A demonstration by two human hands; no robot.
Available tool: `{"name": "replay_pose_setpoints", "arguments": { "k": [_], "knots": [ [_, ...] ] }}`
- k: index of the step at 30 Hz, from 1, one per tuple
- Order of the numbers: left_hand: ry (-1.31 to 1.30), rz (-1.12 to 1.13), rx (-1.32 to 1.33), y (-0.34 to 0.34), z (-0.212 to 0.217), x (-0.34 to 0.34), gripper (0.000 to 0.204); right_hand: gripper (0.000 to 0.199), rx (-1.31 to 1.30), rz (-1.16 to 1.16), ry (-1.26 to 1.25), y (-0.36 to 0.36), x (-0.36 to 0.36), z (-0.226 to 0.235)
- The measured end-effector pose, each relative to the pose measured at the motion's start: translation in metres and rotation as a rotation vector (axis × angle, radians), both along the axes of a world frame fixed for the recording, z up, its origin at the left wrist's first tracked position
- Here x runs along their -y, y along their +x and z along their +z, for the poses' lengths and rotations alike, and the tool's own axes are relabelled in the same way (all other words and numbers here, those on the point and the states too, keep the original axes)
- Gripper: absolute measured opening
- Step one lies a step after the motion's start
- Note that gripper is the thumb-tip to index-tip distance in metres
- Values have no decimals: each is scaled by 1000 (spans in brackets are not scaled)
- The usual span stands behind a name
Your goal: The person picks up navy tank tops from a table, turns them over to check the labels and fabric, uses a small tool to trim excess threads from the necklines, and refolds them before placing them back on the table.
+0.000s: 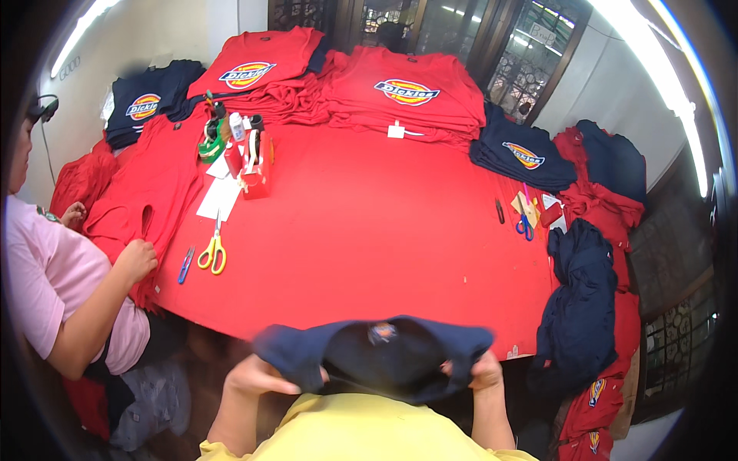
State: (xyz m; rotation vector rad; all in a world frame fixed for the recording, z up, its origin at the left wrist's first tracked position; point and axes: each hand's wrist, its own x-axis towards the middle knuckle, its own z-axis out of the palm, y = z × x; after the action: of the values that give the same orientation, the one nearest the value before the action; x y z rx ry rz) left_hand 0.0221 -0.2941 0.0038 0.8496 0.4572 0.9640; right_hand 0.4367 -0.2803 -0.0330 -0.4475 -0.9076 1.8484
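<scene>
A dark navy T-shirt [300, 347] is stretched between my two hands at the table's near edge, its neck opening facing up. Inside the collar a small label shows, blurred. My left hand [263, 376] pinches the shirt's left side, thumb lying along the cloth. On the opposite side my right hand [484, 370] grips the fabric with bent fingers. The lower part of the shirt hangs out of sight in front of my yellow top.
Folded red shirts [407, 92] and navy shirts [523, 150] line the red table [369, 230]. Yellow scissors [213, 252], a blue thread snipper [186, 265], a red tape dispenser [256, 165] and blue scissors [524, 225] lie there. A co-worker [69, 284] handles a red shirt at left.
</scene>
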Motion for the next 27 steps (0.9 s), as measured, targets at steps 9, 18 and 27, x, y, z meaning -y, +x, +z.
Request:
{"name": "replay_pose_setpoints", "arguments": {
  "k": [9, 18, 27],
  "knots": [
    [-94, 220, -69, -13, -49, -16, 42, 38, 67, -329, -136, 57, -1, 9],
    [292, 357, 206, 53, 52, -160, 38, 55, 56, -508, 391, 160, -120, 79],
    [-319, 212, -415, 86, -86, -346, 43, 27, 462, -322, -241, 163, -342, -74]
  ]
}}
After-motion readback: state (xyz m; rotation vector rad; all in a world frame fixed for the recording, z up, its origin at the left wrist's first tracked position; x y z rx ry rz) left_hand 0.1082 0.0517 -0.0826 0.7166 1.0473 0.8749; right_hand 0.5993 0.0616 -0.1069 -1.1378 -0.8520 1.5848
